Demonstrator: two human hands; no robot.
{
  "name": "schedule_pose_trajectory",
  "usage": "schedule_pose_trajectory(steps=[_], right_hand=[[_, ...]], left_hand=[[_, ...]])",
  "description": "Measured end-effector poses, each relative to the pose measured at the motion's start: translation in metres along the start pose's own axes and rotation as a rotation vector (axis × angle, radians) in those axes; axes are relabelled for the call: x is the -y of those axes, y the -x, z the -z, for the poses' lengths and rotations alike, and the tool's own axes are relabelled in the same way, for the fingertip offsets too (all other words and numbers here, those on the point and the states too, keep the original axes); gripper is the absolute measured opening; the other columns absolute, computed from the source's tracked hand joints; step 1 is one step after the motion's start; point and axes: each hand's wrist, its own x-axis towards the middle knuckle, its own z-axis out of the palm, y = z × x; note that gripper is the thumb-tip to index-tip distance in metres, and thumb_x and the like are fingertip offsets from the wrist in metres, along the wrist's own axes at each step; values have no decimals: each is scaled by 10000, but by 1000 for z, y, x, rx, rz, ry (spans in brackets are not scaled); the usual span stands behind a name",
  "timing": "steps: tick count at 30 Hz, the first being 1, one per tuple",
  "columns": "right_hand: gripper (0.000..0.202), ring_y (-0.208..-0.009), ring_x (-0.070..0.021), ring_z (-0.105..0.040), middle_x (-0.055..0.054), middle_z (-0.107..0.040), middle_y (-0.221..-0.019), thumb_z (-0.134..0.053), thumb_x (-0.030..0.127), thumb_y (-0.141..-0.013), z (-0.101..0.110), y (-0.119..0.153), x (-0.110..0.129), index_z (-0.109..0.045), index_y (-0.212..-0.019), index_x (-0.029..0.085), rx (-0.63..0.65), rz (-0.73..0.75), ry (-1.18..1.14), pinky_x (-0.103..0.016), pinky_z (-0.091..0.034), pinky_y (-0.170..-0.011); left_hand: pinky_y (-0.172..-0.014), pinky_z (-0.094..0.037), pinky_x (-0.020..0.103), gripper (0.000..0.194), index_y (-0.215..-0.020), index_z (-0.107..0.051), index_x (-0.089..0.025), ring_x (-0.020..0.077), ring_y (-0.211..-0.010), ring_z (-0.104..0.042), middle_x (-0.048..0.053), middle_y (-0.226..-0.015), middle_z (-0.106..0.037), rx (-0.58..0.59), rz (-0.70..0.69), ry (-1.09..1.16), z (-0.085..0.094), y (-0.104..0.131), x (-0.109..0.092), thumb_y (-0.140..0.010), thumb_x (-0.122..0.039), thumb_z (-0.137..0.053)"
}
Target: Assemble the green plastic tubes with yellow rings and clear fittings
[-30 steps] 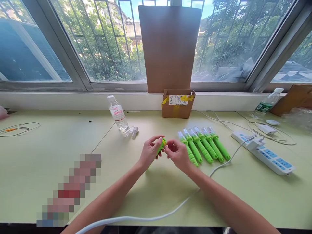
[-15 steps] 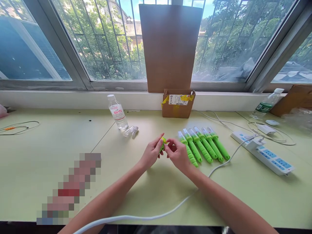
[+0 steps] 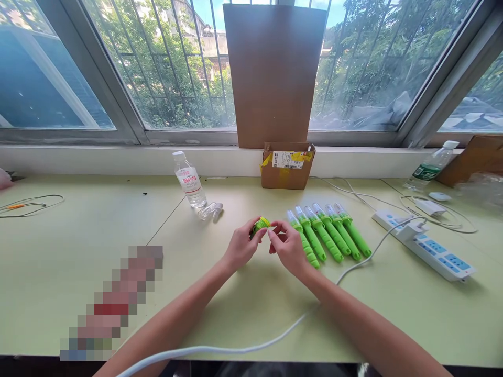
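Fingers of my left hand (image 3: 242, 245) wrap round a small green-and-yellow roll (image 3: 261, 225), which looks like wound tape or ribbon. At its right edge, my right hand (image 3: 288, 245) holds thumb and forefinger pinched together. Whatever is between those fingertips is too small to make out. Just beyond my right hand lies a row of several bright green sticks (image 3: 328, 235) with clear caps at their far ends, side by side on the table. Part of the nearest stick is hidden behind that hand.
A water bottle (image 3: 189, 180) stands near clear plastic pieces (image 3: 211, 211). Behind is an open cardboard box (image 3: 288, 170). To the right lies a power strip (image 3: 444, 256); its white cable (image 3: 275, 339) crosses the table under my right forearm. A pixelated strip (image 3: 118, 298) covers something at left.
The green-and-yellow roll has turned in my left hand, so more of its striped side shows. My right fingertips have shifted slightly at its edge. The row of sticks is unchanged.
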Motion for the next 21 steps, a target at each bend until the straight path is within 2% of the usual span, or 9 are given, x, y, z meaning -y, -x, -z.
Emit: schedule_pose_trajectory(steps=[3, 7, 13, 21], right_hand=[[193, -439, -101, -574, 42, -543, -651, -559, 343, -834, 1, 0, -1, -542, -941, 183, -6, -9, -29, -211, -462, -415], [205, -444, -102, -573, 47, -540, -632, -590, 357, -818, 1, 0, -2, -549, -919, 182, -3, -11, -16, -211, -459, -423], [197, -444, -102, -571, 42, -544, -618, -593, 354, -816, 0, 2, 0, -557, -904, 181, 3, -5, -8, -207, -443, -420], [206, -452, -100, -569, 34, -548, -664, -566, 341, -831, -2, 5, 1, -548, -970, 190, 35, 4, -1, -210, -453, -420]], left_hand=[[-610, -463, 231, 427, -1191, -578, -179, 128, -644, -586, 27, -828, -676, -34, -68, -101, 0, 1, -1, -846, -427, -529], [-664, -468, 224, 383, -1175, -594, -185, 129, -713, -596, 22, -903, -694, -62, -129, -170, 0, 3, -2, -854, -385, -528], [-773, -487, 245, 400, -1214, -576, -178, 157, -866, -632, 38, -1028, -689, -98, -163, -199, -3, 3, 1, -845, -330, -545], [-803, -478, 310, 411, -1229, -565, -180, 203, -889, -626, 83, -1047, -673, -133, -180, -330, -3, 1, 7, -834, -292, -546]])
